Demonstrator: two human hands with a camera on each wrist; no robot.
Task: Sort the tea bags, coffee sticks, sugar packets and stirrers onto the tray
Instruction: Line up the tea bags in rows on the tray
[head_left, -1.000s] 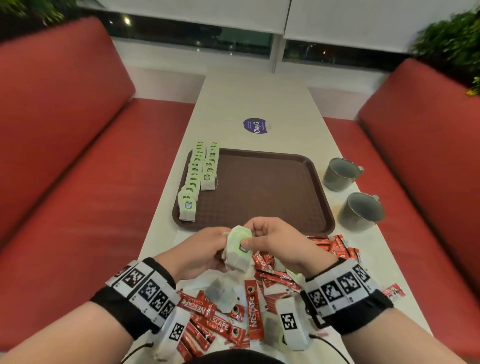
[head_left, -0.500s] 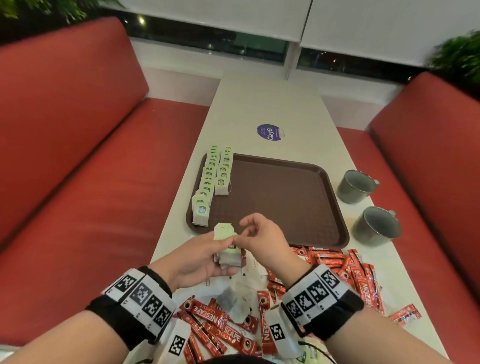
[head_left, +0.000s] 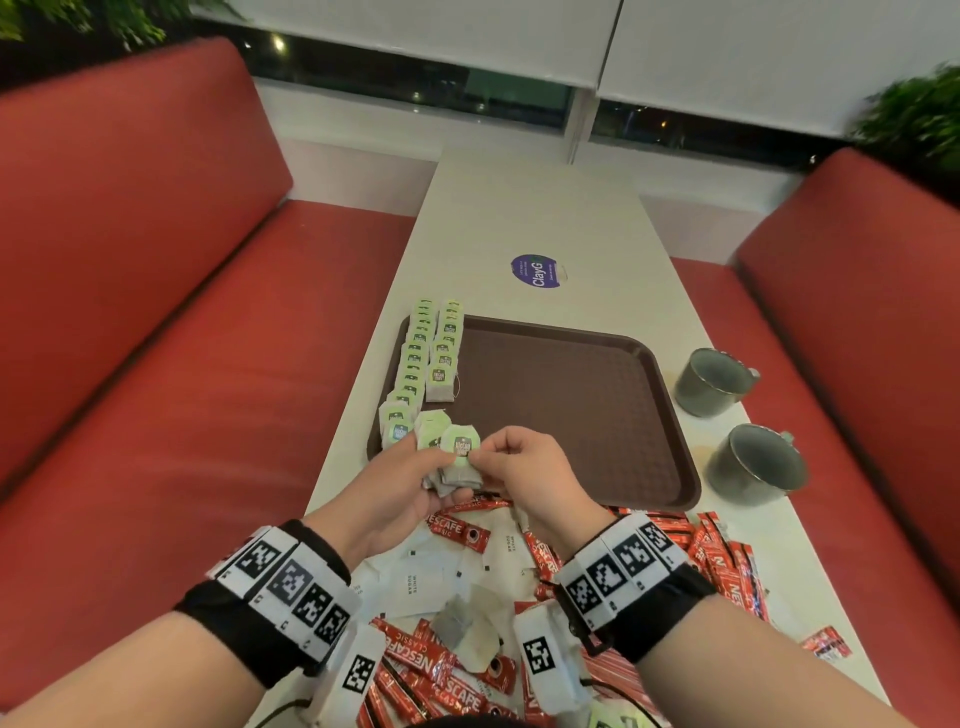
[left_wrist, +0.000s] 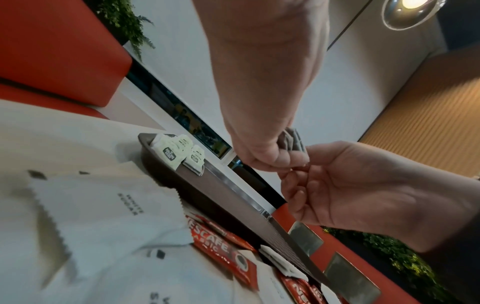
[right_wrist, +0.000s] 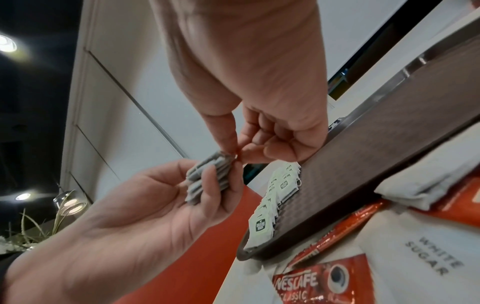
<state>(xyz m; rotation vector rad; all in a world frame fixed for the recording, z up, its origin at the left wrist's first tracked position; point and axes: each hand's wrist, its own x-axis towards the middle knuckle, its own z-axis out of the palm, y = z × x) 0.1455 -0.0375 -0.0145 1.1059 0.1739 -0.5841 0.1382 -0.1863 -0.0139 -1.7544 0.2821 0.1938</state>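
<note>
My left hand (head_left: 431, 483) grips a small stack of grey tea bags (head_left: 457, 470) with green tags, just above the near left corner of the brown tray (head_left: 561, 405). With thumb and forefinger my right hand (head_left: 480, 454) pinches the front bag's green tag (head_left: 461, 446). The right wrist view shows this pinch at the stack (right_wrist: 207, 179) in the left hand's fingers (right_wrist: 221, 197). Two rows of tea bags (head_left: 421, 358) lie along the tray's left side. Red coffee sticks (head_left: 457, 530) and white sugar packets (head_left: 415, 582) are heaped on the table under my wrists.
Two grey metal mugs (head_left: 714, 382) (head_left: 756, 465) stand right of the tray. A purple sticker (head_left: 537, 270) is on the table beyond it. Red benches (head_left: 156, 364) flank the narrow table. More coffee sticks (head_left: 727, 566) spread toward the right edge.
Both hands have carried the tea-bag stack forward toward the tray's near left corner. The right hand went from holding the stack to pinching the front tag, which now fans out.
</note>
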